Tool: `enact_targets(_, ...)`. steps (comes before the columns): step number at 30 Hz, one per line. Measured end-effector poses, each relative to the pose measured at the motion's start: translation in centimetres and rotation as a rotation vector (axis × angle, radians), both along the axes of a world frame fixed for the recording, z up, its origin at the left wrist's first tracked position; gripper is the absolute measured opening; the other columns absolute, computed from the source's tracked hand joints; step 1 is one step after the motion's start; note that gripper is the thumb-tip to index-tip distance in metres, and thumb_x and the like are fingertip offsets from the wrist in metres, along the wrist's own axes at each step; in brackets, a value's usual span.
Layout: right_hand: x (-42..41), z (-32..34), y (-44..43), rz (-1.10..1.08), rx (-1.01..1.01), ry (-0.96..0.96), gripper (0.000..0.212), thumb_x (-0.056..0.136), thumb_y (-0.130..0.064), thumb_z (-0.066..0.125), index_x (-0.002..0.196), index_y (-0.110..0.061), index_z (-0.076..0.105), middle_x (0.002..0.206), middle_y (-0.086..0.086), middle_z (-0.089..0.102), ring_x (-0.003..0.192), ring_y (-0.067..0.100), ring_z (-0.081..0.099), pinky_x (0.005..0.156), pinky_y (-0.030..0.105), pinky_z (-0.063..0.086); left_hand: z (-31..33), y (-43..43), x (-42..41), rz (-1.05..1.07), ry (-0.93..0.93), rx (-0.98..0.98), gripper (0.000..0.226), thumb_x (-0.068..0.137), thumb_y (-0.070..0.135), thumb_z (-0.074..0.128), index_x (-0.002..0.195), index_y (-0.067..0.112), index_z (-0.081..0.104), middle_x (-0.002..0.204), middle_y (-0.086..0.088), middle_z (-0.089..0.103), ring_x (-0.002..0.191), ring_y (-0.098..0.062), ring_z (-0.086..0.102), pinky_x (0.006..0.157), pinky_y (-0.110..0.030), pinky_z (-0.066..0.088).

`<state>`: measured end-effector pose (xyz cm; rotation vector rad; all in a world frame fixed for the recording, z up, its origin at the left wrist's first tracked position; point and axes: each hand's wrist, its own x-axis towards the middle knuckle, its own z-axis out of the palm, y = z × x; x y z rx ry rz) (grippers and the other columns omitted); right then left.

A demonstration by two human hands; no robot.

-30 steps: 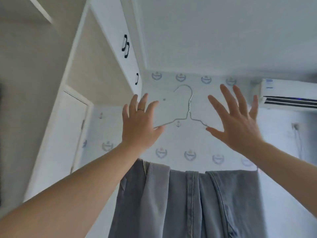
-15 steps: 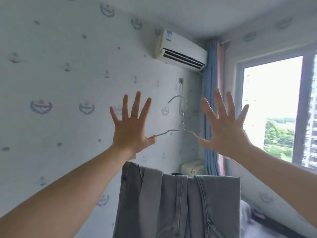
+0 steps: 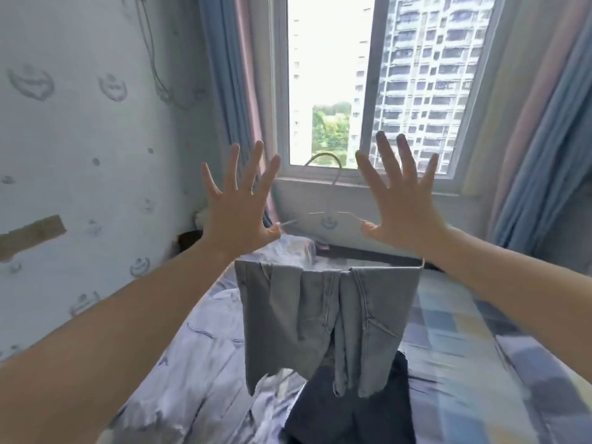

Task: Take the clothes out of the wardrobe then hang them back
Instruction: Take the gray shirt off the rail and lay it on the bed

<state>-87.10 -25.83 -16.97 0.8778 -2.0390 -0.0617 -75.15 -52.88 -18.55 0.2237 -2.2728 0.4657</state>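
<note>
Jeans (image 3: 326, 315), grey, hang folded over the bar of a wire hanger (image 3: 333, 193), centred just below and between both hands. Left hand (image 3: 237, 216) and right hand (image 3: 403, 213) are raised, fingers splayed straight, gripping nothing. Hanger shoulders run out to each thumb; exact contact unclear. Jeans hang above the bed (image 3: 464, 331), over a dark garment (image 3: 352, 411), facing the window (image 3: 368, 91).

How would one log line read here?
left hand: spread, thumb touching thin wire hanger | right hand: same | grey jeans: draped over hanger
</note>
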Motion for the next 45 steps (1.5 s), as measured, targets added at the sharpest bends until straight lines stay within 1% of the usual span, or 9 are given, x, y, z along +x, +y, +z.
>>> enact_targets(2,-0.3,-1.5,0.7,-0.057,0.009,-0.011,0.101,0.081,-0.081,0.031,0.157,-0.027,-0.007,0.164,0.015,-0.001,0.15,0.041,0.001,0.103,0.079,0.015,-1.6,-0.1,-2.0,-0.049,-0.024,0.005,0.134,0.063,0.078,0.069,0.16,0.028,-0.008,0.169,-0.008,-0.004,0.153,-0.04,-0.002,0.109,-0.079,0.011)
enact_targets(7,-2.1,-4.1,2.6,-0.179,0.035,-0.096,0.12,0.072,-0.066,0.068,0.157,-0.028,-0.007,0.164,0.012,-0.009,0.15,0.039,-0.004,0.101,0.082,0.015,-4.2,0.7,-6.9,-0.153,-0.068,-0.011,0.121,0.067,0.084,0.047,0.161,0.026,-0.002,0.168,-0.009,-0.003,0.153,-0.041,-0.002,0.111,-0.077,0.008)
enact_targets(15,-7.8,-10.6,4.9,-0.224,0.068,-0.342,0.13,0.067,-0.057,0.078,0.157,-0.026,-0.011,0.163,0.009,-0.019,0.149,0.037,-0.013,0.097,0.085,0.014,-10.3,2.4,-15.3,-0.246,-0.243,0.048,0.132,0.061,0.073,0.074,0.161,0.028,0.0,0.169,-0.006,-0.006,0.153,-0.039,-0.005,0.111,-0.074,0.0)
enact_targets(22,-14.3,-21.5,6.8,-0.195,0.125,-0.663,0.124,0.064,-0.047,0.08,0.156,-0.029,-0.001,0.164,0.001,0.003,0.149,0.029,0.012,0.103,0.079,0.009,-20.4,5.0,-21.4,-0.288,-0.596,0.347,0.118,0.071,0.055,0.076,0.16,0.032,0.002,0.168,0.0,-0.011,0.15,-0.036,0.015,0.11,-0.07,0.023)
enact_targets(26,-18.1,-28.7,7.1,-0.175,0.124,-0.848,0.096,0.065,-0.034,0.074,0.15,-0.024,0.03,0.144,-0.001,0.042,0.125,0.025,0.046,0.104,0.067,0.032,-26.7,6.2,-24.8,-0.219,-0.798,0.575,0.089,0.079,0.035,0.072,0.153,0.027,0.024,0.147,-0.008,0.048,0.118,-0.037,0.058,0.088,-0.046,0.051)
enact_targets(28,-20.0,-31.9,6.5,-0.179,0.097,-0.871,0.059,0.063,-0.024,0.07,0.12,-0.017,0.059,0.112,0.003,0.062,0.097,0.031,0.06,0.086,0.049,0.045,-29.3,6.7,-26.3,-0.14,-0.843,0.654,0.044,0.086,0.031,0.063,0.126,0.022,0.048,0.115,-0.011,0.067,0.098,-0.037,0.065,0.075,-0.04,0.049)
enact_targets(31,-23.1,-35.5,5.8,-0.234,0.137,-0.917,0.015,0.063,-0.015,0.071,0.073,-0.015,0.061,0.074,0.003,0.065,0.071,0.031,0.059,0.066,0.035,0.041,-33.0,7.4,-28.6,-0.079,-0.86,0.707,0.015,0.094,0.035,0.059,0.093,0.02,0.055,0.1,-0.011,0.069,0.093,-0.035,0.063,0.072,-0.037,0.044)
enact_targets(39,-31.6,-44.4,5.8,-0.406,-0.039,-1.174,0.01,0.096,-0.018,0.046,0.092,-0.016,0.054,0.09,0.004,0.053,0.081,0.037,0.059,0.061,0.035,0.037,-42.7,7.3,-38.0,-0.068,-0.838,0.619,0.028,0.099,0.047,0.053,0.1,0.02,0.06,0.099,-0.004,0.072,0.105,-0.031,0.054,0.081,-0.04,0.035)
enact_targets(45,-37.9,-53.6,4.6,-0.466,-0.338,-1.376,0.036,0.097,-0.013,0.048,0.133,-0.017,0.05,0.138,0.009,0.049,0.119,0.035,0.053,0.088,0.04,0.044,-52.2,6.7,-45.9,-0.082,-0.858,0.984,0.031,0.101,0.038,0.051,0.123,0.016,0.053,0.13,-0.011,0.057,0.118,-0.035,0.053,0.092,-0.047,0.044)
